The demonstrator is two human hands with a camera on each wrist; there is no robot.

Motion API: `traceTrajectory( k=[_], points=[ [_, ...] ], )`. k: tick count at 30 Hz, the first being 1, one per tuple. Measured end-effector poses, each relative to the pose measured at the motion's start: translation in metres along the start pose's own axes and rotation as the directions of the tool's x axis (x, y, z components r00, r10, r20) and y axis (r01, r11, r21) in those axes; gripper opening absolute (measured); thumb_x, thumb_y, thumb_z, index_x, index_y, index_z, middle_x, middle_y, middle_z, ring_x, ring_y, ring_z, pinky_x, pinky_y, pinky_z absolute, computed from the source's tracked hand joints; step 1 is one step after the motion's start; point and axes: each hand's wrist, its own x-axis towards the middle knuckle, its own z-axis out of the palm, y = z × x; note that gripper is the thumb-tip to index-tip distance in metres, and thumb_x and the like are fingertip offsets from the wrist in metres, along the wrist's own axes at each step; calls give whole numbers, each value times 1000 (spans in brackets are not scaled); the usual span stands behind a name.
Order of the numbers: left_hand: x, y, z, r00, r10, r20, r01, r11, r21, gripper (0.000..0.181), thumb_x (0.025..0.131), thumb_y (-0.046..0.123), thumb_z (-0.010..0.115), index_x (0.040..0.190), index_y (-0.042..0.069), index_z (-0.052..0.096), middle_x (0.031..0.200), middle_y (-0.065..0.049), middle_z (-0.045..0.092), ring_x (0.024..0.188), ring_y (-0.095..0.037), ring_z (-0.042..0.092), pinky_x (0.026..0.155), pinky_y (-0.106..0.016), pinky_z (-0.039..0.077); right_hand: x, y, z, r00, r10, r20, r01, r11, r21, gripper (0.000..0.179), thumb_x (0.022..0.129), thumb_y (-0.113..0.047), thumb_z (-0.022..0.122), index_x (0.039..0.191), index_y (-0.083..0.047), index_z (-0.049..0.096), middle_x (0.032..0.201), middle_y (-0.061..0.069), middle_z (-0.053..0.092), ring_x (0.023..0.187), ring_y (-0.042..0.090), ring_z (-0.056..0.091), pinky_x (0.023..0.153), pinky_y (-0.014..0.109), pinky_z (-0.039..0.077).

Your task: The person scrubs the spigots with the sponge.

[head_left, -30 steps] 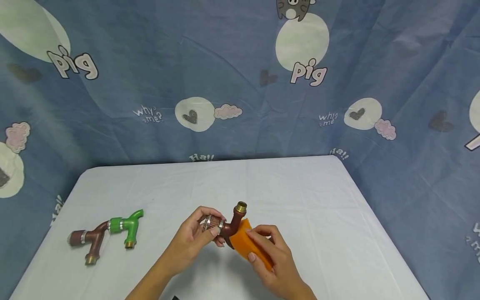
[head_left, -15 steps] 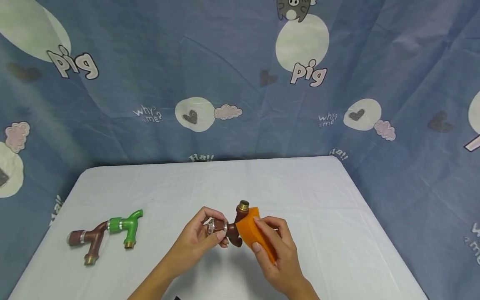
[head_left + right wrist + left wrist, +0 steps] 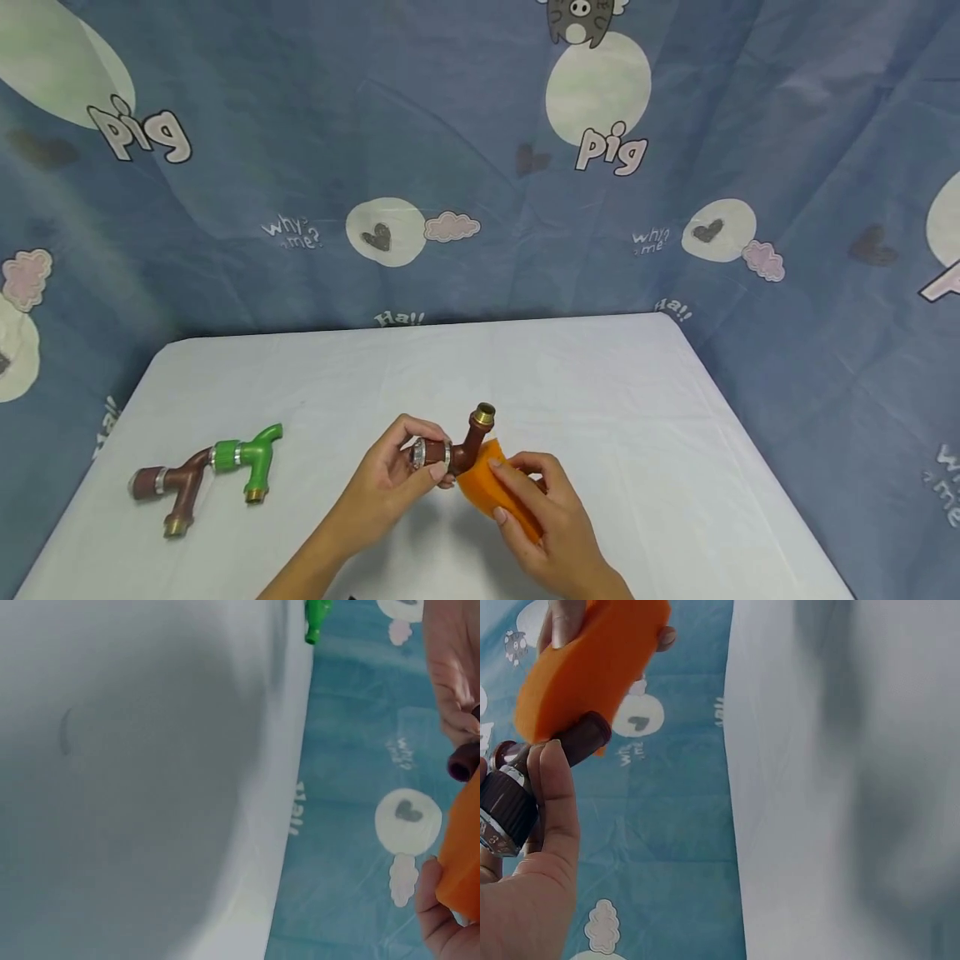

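Note:
My left hand (image 3: 386,483) grips a brown tap (image 3: 467,450) by its ribbed, silver-ringed handle, above the table. The tap's brass threaded end points up and away. Between the thumb and fingers of my right hand (image 3: 551,521) is a bent orange cloth (image 3: 501,496), which lies against the tap's body. In the left wrist view the cloth (image 3: 592,671) covers part of the tap, and the dark spout (image 3: 586,737) sticks out below it. The right wrist view catches only the edge of the cloth (image 3: 463,859) and the spout's dark opening (image 3: 461,763).
On the left of the white table (image 3: 600,400) lie a second brown tap (image 3: 186,483) and a green tap (image 3: 257,462), end to end and touching or nearly so. A blue printed curtain (image 3: 465,150) hangs behind the table. A tiny black object (image 3: 352,597) shows at the bottom edge.
The right hand and cloth moved up and right along the tap, then back down and left. The tap turned in the left hand and turned back. The head view shifted slightly.

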Motion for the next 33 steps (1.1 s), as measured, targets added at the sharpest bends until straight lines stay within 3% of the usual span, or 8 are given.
traceTrajectory(
  k=[4, 12, 20, 23, 33],
  points=[
    [-1, -1, -1, 1000, 16, -2, -16, 1000, -14, 29, 104, -7, 56, 131, -6, 45, 119, -29, 48, 101, -25, 68, 88, -41, 62, -1, 1, -1, 1000, -5, 15, 5, 1000, 1, 42, 99, -23, 69, 138, -10, 67, 127, 12, 58, 104, 21, 61, 80, 21, 54],
    [0, 2, 0, 999, 39, -10, -39, 999, -34, 27, 103, -9, 55, 129, -7, 48, 124, -26, 48, 103, -24, 66, 89, -41, 61, 7, 3, -14, 990, 132, -53, -125, 986, 113, 52, 89, -3, 73, 140, -8, 65, 129, 11, 57, 107, 22, 60, 86, 23, 57],
    [-1, -2, 7, 998, -30, -58, 27, 999, -44, 29, 101, -5, 63, 127, -7, 50, 117, -23, 54, 98, -23, 69, 87, -41, 62, 17, -5, -5, 987, 84, -136, -66, 989, 133, 46, 94, -8, 72, 139, -2, 64, 129, 19, 55, 105, 27, 61, 91, 23, 56],
    [-2, -1, 8, 997, -31, -65, 28, 999, -42, 31, 99, -5, 67, 126, -5, 51, 121, -26, 52, 101, -25, 69, 88, -42, 62, 16, -6, -1, 990, 79, -120, -66, 991, 115, 45, 95, -11, 71, 139, -4, 64, 128, 17, 56, 104, 26, 60, 86, 22, 56],
    [-3, -5, 5, 992, 83, -92, -80, 996, 32, 28, 98, -11, 64, 125, -4, 55, 127, -24, 51, 103, -23, 65, 87, -36, 62, 4, -7, 4, 1000, 12, -6, -11, 998, 60, 40, 102, -24, 68, 138, -7, 66, 127, 13, 58, 104, 23, 61, 83, 23, 56]
  ],
)
